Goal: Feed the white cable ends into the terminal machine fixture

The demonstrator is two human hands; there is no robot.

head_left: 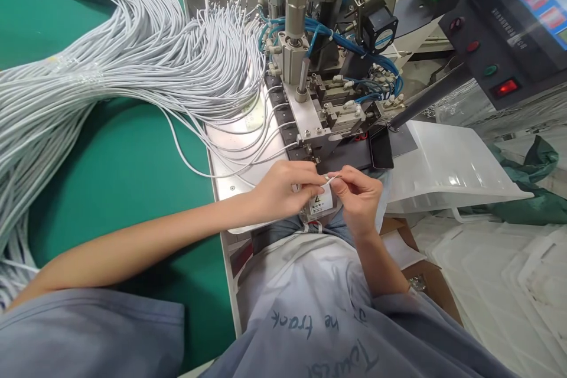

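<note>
My left hand pinches a thin white cable close to its end. Facing it, my right hand is closed on the tip of that same cable, where fine wire ends show between the fingertips. Both hands are just in front of a bench machine with metal cylinders and blue air tubes. Several white cables run into the row of dark blocks along the machine's left side. A label with printed characters lies below my fingers, partly covered.
A large tied bundle of white cables lies across the green mat on the left. At right are a control box with a lit red switch, a translucent plastic chute, and an open cardboard box lower down.
</note>
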